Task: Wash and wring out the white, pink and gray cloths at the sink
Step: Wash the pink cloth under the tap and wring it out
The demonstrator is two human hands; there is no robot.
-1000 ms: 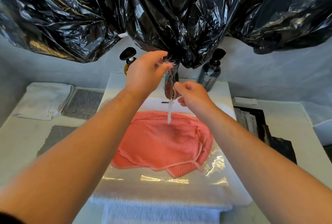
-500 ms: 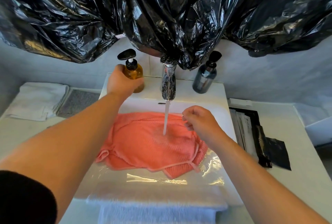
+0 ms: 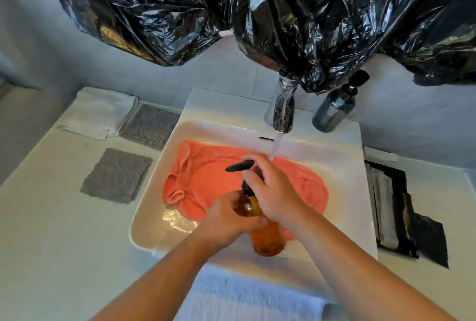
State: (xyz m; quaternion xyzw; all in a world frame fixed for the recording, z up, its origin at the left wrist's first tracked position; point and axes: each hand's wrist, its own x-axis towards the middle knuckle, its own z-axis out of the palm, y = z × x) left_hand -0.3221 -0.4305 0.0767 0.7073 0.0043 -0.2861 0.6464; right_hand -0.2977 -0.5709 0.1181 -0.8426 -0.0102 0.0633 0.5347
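Note:
The pink cloth lies spread in the white sink, under water running from the chrome tap. Above the cloth my left hand grips an amber pump bottle round its body. My right hand curls round the bottle's neck, with a finger on top of the black pump head. A folded white cloth lies on the counter at the far left. Two gray cloths sit beside it, one next to the white cloth and one nearer me.
A dark pump bottle stands on the sink's back ledge at the right. Black plastic sheeting hangs over the wall above the tap. A white towel drapes over the front edge. Dark packets lie on the counter to the right.
My left hand has lifted the amber bottle from the back ledge and brought it over the pink cloth. My right hand has moved from beside the water stream onto the pump.

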